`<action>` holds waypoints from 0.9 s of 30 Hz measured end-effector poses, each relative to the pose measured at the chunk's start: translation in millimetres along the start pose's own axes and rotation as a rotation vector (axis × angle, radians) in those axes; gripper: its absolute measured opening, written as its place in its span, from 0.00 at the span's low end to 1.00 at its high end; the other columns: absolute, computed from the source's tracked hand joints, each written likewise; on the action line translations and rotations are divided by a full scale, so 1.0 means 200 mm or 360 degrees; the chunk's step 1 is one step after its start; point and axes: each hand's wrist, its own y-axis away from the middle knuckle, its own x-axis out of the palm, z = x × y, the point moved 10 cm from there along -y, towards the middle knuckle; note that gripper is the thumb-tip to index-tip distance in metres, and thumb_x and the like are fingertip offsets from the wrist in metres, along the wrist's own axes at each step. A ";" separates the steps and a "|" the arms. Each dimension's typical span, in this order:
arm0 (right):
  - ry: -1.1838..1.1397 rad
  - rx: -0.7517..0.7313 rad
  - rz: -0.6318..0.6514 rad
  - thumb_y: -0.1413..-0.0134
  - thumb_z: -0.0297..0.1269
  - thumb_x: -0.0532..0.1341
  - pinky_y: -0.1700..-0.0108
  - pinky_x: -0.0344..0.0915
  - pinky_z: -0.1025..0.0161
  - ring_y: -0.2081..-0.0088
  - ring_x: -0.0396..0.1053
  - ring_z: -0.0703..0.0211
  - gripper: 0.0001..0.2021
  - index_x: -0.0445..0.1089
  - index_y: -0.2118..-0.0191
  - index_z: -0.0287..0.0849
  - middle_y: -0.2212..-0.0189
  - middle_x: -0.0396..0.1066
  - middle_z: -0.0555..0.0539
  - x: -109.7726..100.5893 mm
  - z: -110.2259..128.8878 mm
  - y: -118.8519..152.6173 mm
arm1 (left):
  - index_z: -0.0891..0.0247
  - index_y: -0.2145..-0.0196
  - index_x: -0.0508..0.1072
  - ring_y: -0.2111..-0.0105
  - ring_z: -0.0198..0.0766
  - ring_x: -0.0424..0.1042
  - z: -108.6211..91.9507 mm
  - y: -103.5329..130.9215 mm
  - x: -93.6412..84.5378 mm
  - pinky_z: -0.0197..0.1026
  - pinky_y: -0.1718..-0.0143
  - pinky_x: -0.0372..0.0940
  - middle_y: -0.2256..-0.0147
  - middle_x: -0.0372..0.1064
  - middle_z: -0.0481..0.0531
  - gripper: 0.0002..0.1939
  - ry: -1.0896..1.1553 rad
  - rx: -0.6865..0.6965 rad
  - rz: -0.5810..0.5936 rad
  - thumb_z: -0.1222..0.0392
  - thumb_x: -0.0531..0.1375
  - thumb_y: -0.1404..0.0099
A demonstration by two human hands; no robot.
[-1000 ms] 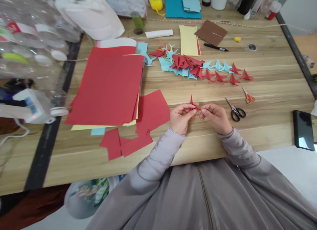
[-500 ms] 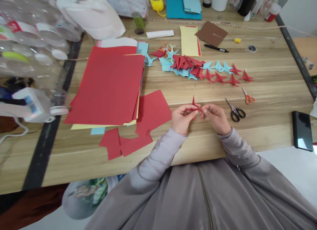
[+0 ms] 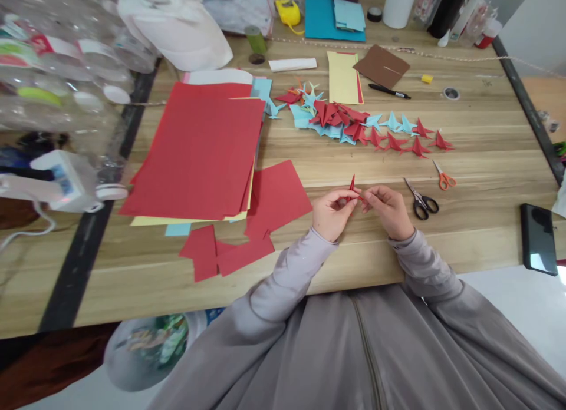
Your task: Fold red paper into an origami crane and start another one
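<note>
A small red folded paper crane (image 3: pixel 352 184) is pinched between my two hands, one narrow point sticking up away from me. My left hand (image 3: pixel 332 212) grips its body between thumb and fingers. With thumb and forefinger, my right hand (image 3: pixel 388 211) pinches the point on the right side. Fingers cover most of the paper, so its lower folds are hidden. Beyond my hands lie finished red cranes (image 3: pixel 395 142) and light blue cranes (image 3: pixel 392 122), some in a heap, others in rows. Loose red paper squares (image 3: pixel 280 192) are left of my left hand.
Black-handled scissors (image 3: pixel 422 201) and orange scissors (image 3: pixel 444 177) lie right of my hands. A stack of red sheets (image 3: pixel 203 151) covers the table's left part. Farther back are a pen (image 3: pixel 389 91), brown paper (image 3: pixel 384 67) and yellow paper (image 3: pixel 341 80). A phone (image 3: pixel 538 239) rests at the right edge.
The view has shifted slightly. Both hands still hold the red crane; its upright point now leans a little to the right, and the hands sit slightly closer together.
</note>
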 end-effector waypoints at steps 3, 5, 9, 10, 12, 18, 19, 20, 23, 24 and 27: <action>0.0019 0.0000 -0.0055 0.56 0.54 0.66 0.72 0.67 0.64 0.78 0.67 0.65 0.20 0.68 0.73 0.40 0.80 0.71 0.51 -0.02 0.00 0.00 | 0.63 0.73 0.78 0.72 0.34 0.71 0.00 0.00 -0.01 0.37 0.72 0.64 0.66 0.78 0.54 0.03 -0.0010 0.0009 -0.0008 0.66 0.65 0.48; 0.0028 0.0001 -0.0073 0.57 0.54 0.67 0.72 0.67 0.64 0.78 0.67 0.65 0.20 0.68 0.73 0.40 0.80 0.70 0.52 -0.03 0.00 0.00 | 0.62 0.73 0.78 0.71 0.35 0.72 -0.01 -0.01 -0.01 0.38 0.71 0.65 0.66 0.78 0.54 0.03 -0.0010 0.0013 -0.0012 0.66 0.65 0.49; 0.0045 0.0008 -0.0033 0.58 0.53 0.68 0.73 0.66 0.65 0.79 0.67 0.66 0.19 0.69 0.73 0.40 0.81 0.70 0.52 -0.01 0.00 0.00 | 0.62 0.74 0.78 0.68 0.37 0.74 -0.01 -0.01 -0.01 0.38 0.70 0.66 0.66 0.78 0.54 0.03 -0.0009 0.0035 -0.0005 0.66 0.65 0.49; 0.0054 0.0010 -0.0027 0.58 0.53 0.68 0.73 0.66 0.65 0.79 0.67 0.66 0.19 0.69 0.73 0.40 0.81 0.70 0.52 -0.01 0.00 0.00 | 0.61 0.74 0.78 0.67 0.37 0.74 -0.01 -0.01 0.00 0.39 0.70 0.66 0.66 0.78 0.54 0.03 -0.0013 0.0035 -0.0001 0.66 0.64 0.48; 0.0067 -0.0001 -0.0047 0.57 0.53 0.68 0.73 0.66 0.65 0.79 0.67 0.66 0.19 0.69 0.73 0.40 0.82 0.70 0.52 -0.02 0.00 0.00 | 0.61 0.73 0.78 0.67 0.38 0.74 0.00 -0.01 0.00 0.39 0.70 0.66 0.66 0.78 0.54 0.03 -0.0023 0.0027 0.0004 0.66 0.64 0.48; 0.0122 -0.0009 -0.0034 0.58 0.53 0.68 0.74 0.64 0.65 0.79 0.65 0.66 0.19 0.68 0.74 0.40 0.81 0.69 0.52 -0.01 0.01 0.01 | 0.62 0.74 0.78 0.72 0.34 0.72 0.01 -0.01 -0.02 0.36 0.74 0.64 0.67 0.78 0.53 0.03 -0.0006 -0.0014 -0.0065 0.66 0.65 0.49; 0.0155 -0.0002 -0.0001 0.59 0.53 0.69 0.75 0.63 0.66 0.79 0.65 0.66 0.19 0.69 0.74 0.40 0.82 0.69 0.52 0.00 0.01 0.01 | 0.62 0.74 0.78 0.72 0.34 0.72 0.01 -0.01 -0.03 0.35 0.74 0.64 0.67 0.78 0.53 0.03 0.0011 -0.0021 -0.0077 0.67 0.65 0.50; 0.0187 -0.0003 0.0025 0.60 0.53 0.69 0.76 0.63 0.66 0.80 0.65 0.66 0.20 0.69 0.74 0.40 0.82 0.69 0.52 0.01 0.01 0.01 | 0.63 0.74 0.78 0.71 0.34 0.73 0.01 -0.02 -0.03 0.35 0.73 0.64 0.68 0.78 0.53 0.03 0.0032 -0.0033 -0.0085 0.67 0.65 0.50; 0.0217 -0.0031 0.0060 0.57 0.55 0.67 0.75 0.64 0.65 0.80 0.65 0.66 0.20 0.69 0.74 0.40 0.82 0.69 0.52 0.02 0.02 0.01 | 0.63 0.75 0.78 0.73 0.33 0.73 0.04 -0.02 -0.03 0.36 0.72 0.67 0.68 0.78 0.53 0.04 0.0147 -0.0133 -0.0089 0.66 0.67 0.52; 0.0196 -0.0032 0.0075 0.56 0.56 0.66 0.74 0.65 0.65 0.79 0.66 0.66 0.21 0.68 0.74 0.40 0.81 0.69 0.51 0.02 0.02 0.01 | 0.63 0.75 0.78 0.73 0.33 0.73 0.06 -0.02 -0.03 0.36 0.72 0.67 0.68 0.78 0.53 0.05 0.0213 -0.0191 -0.0083 0.65 0.68 0.53; 0.0096 0.0022 0.0151 0.54 0.57 0.64 0.73 0.68 0.64 0.79 0.67 0.65 0.21 0.66 0.73 0.41 0.80 0.70 0.51 0.04 0.01 0.01 | 0.64 0.74 0.77 0.74 0.33 0.74 0.13 -0.02 -0.01 0.37 0.71 0.69 0.69 0.78 0.53 0.10 0.0474 -0.0424 -0.0044 0.64 0.71 0.58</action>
